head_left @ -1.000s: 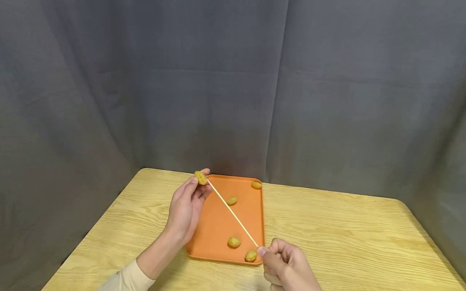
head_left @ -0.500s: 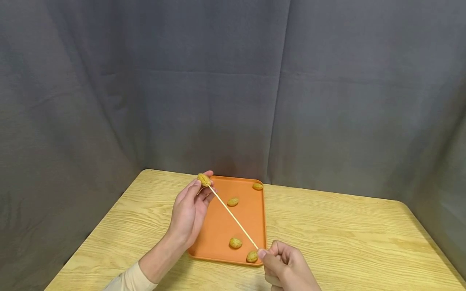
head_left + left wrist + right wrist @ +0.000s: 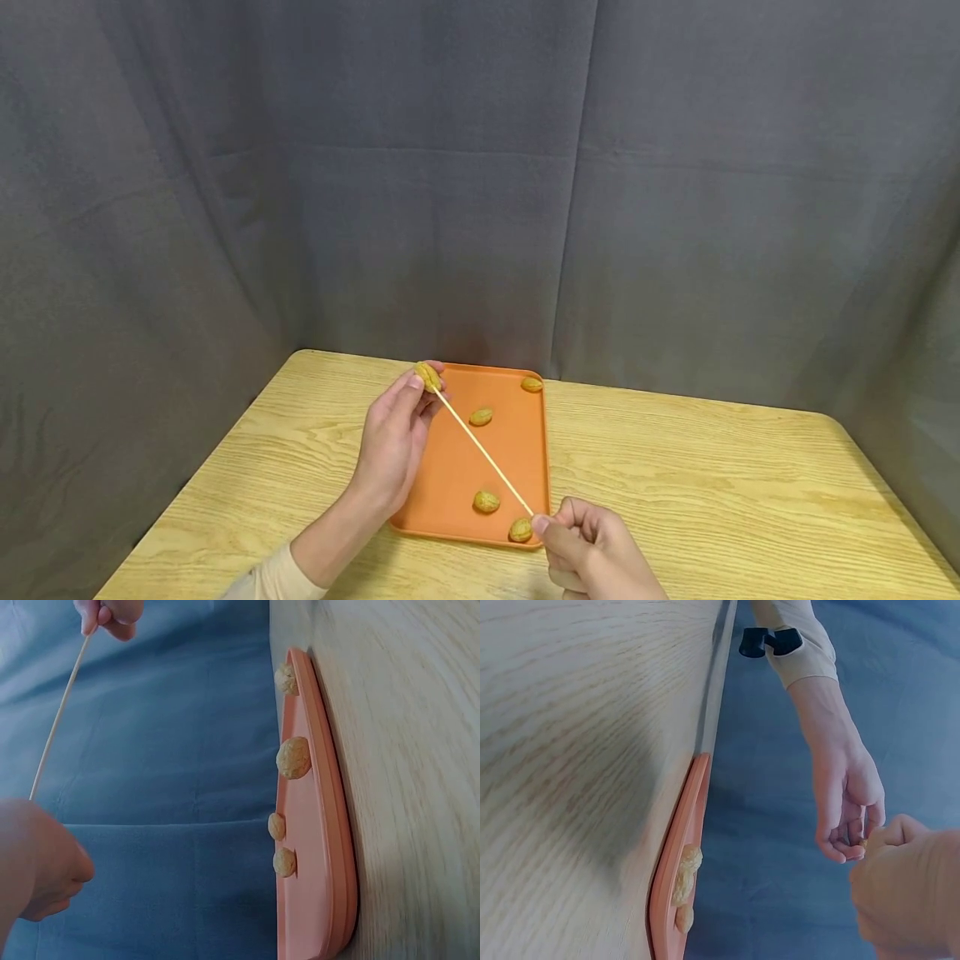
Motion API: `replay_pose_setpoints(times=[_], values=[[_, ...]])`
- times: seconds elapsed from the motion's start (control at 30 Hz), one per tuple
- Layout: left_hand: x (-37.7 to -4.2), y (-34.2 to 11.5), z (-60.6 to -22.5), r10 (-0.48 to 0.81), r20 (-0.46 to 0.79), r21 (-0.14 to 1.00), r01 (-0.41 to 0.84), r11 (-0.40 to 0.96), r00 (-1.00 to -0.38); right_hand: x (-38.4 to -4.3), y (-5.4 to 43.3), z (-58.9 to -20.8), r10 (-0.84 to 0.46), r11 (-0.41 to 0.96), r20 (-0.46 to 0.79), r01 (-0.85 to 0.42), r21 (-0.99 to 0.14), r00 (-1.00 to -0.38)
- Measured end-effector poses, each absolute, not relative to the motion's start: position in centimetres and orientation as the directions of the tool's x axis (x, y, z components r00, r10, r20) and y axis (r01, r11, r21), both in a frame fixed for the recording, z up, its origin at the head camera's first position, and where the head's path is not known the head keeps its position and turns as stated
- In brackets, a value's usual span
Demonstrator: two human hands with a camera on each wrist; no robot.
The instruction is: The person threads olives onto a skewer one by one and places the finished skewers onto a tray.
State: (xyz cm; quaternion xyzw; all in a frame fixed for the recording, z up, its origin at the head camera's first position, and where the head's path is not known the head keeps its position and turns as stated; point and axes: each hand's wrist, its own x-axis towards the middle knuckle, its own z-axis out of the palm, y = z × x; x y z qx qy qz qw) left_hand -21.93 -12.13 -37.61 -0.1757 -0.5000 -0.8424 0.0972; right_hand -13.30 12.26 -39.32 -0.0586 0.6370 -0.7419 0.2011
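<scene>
Stick (image 3: 483,450), thin and pale, is gripped at its near end by the right hand (image 3: 596,550), its long axis slanting forward and leftward over an orange tray (image 3: 442,500). On the left sleeve (image 3: 279,577), a dark device (image 3: 754,643) is revealed only by the right wrist view. Two nearer walnuts (image 3: 486,501) are seen on the tray, set on a wood-grained worktop (image 3: 712,475); above it, per the left wrist view, both hands are raised. By the left hand (image 3: 393,442), a held walnut (image 3: 427,377) is pinched at the stick's far tip; whether it is pierced cannot be told. Farther up the tray, two more walnuts (image 3: 481,417) are backed by a gray curtain (image 3: 450,208).
</scene>
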Motion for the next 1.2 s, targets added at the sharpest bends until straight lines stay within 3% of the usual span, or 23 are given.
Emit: replay_pose_setpoints(times=[0.37, 1.2], values=[[-21.5, -11.4, -38.3, -0.005, 0.410, 0.804, 0.364, -0.470, -0.912, -13.4, 12.2, -39.6, -0.380, -0.103, -0.134, 0.186, -0.977, -0.915], [-20.9, -10.0, -39.7, -0.022, 0.379, 0.784, 0.333, -0.524, -0.925, -13.4, 11.8, -41.0, -0.397, -0.172, -0.173, 0.258, -0.951, -0.901]])
